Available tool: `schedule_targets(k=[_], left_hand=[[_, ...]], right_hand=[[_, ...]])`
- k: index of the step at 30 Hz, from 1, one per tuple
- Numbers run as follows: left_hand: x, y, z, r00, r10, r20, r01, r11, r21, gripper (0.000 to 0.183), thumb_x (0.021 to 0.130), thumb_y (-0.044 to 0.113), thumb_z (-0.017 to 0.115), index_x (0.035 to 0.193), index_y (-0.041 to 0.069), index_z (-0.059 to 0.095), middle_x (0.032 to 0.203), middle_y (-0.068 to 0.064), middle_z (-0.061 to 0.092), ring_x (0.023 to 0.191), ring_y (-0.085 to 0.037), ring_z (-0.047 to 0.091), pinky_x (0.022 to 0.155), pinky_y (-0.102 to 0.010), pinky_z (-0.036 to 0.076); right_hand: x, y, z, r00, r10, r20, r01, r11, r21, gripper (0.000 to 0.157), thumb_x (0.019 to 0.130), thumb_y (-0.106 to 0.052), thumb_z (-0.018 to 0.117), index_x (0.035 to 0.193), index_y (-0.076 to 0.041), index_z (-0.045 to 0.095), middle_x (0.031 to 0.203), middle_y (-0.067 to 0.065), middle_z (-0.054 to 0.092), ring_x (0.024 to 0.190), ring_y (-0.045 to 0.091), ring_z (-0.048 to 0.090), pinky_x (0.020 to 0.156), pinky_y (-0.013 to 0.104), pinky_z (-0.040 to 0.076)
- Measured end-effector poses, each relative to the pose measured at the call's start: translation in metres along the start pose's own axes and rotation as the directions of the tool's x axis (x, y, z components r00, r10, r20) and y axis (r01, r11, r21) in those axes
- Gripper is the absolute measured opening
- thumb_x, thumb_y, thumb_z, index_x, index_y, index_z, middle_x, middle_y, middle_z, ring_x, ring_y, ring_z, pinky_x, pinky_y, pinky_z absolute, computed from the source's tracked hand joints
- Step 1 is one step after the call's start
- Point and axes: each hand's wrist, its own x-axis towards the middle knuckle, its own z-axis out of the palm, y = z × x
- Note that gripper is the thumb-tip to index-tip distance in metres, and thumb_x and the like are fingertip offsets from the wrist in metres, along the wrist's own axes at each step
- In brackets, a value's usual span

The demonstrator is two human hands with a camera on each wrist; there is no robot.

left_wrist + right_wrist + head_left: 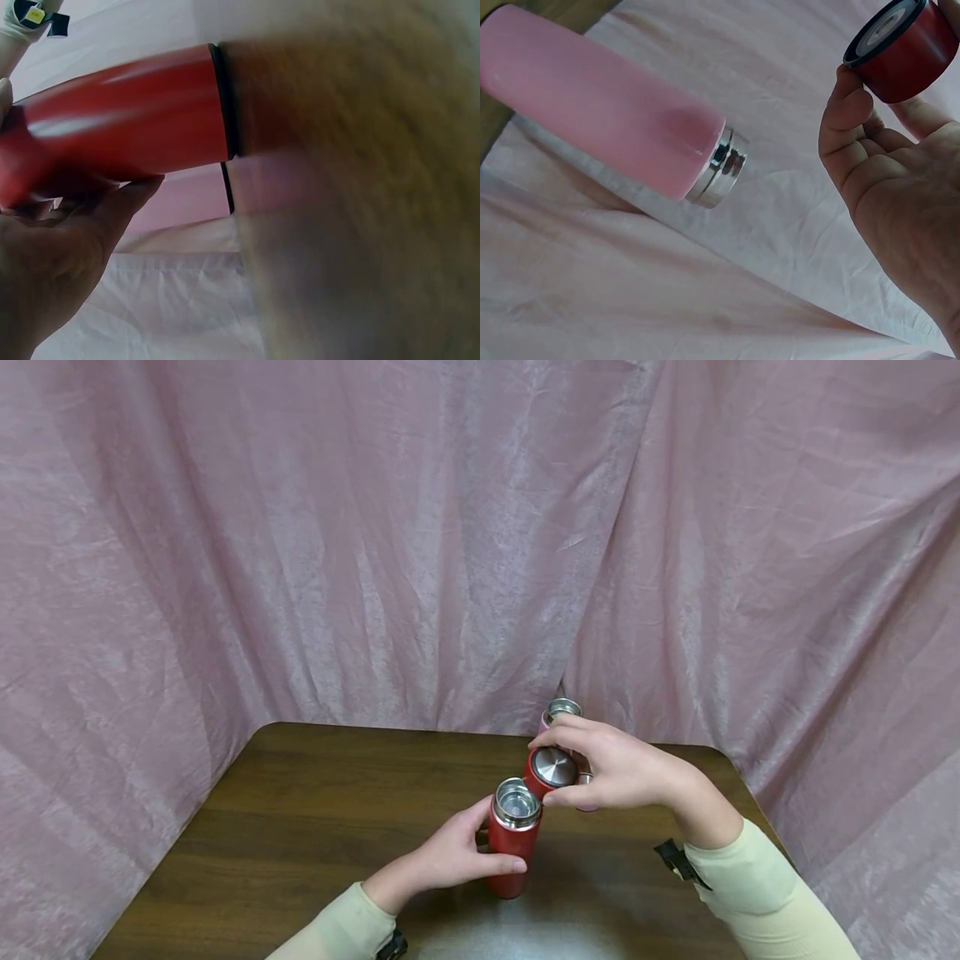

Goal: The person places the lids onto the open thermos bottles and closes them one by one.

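Note:
A red thermos bottle [513,843] stands upright on the table, its steel mouth uncovered. My left hand [459,853] grips its body, the thumb across the near side. In the left wrist view the bottle's black-ringed base [225,101] is at the tabletop. My right hand [618,764] pinches a red lid [555,768] with a brushed steel top, just beside and above the bottle's mouth. The lid's dark-rimmed underside [885,31] shows in the right wrist view. Behind the right hand is a pink thermos bottle [607,105] with a bare steel neck.
Partly hidden behind the right hand, a small pink and silver piece [588,783] sits on the table. The brown wooden table [360,802] has its far edge close behind the pink bottle. Pink curtains [375,543] hang around the back and sides.

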Motion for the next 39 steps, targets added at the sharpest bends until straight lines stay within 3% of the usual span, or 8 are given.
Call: schedule_targets(k=[11, 29, 39], left_hand=[[-0.003, 0.003, 0.002, 1.0, -0.016, -0.007, 0.016, 1.0, 0.006, 0.067, 0.092, 0.035, 0.093, 0.15, 0.029, 0.059, 0.132, 0.01, 0.074, 0.12, -0.014, 0.071, 0.103, -0.042, 0.06], [-0.004, 0.002, 0.003, 1.0, -0.02, -0.01, 0.02, 1.0, -0.011, 0.067, 0.093, 0.034, 0.092, 0.15, 0.033, 0.058, 0.134, 0.01, 0.072, 0.122, -0.015, 0.07, 0.103, -0.041, 0.06], [-0.004, 0.002, 0.004, 1.0, -0.025, -0.011, 0.025, 1.0, -0.009, 0.065, 0.092, 0.034, 0.092, 0.148, 0.031, 0.059, 0.132, 0.01, 0.073, 0.121, -0.014, 0.07, 0.102, -0.039, 0.06]], right_hand=[[0.004, -0.008, 0.008, 0.998, -0.06, 0.035, 0.059, 0.998, 0.018, 0.051, 0.093, -0.039, 0.092, 0.137, -0.024, 0.07, 0.121, -0.016, 0.059, 0.1, 0.006, 0.061, 0.084, 0.033, 0.06], [0.012, -0.019, 0.013, 0.99, -0.132, 0.046, 0.132, 0.991, -0.01, 0.051, 0.094, -0.037, 0.091, 0.138, -0.02, 0.071, 0.123, -0.014, 0.062, 0.11, 0.005, 0.061, 0.092, 0.028, 0.058], [0.016, -0.023, 0.014, 0.991, -0.117, 0.069, 0.117, 0.993, -0.005, 0.051, 0.095, -0.038, 0.089, 0.139, -0.019, 0.071, 0.125, -0.014, 0.062, 0.108, 0.007, 0.06, 0.091, 0.028, 0.058]])
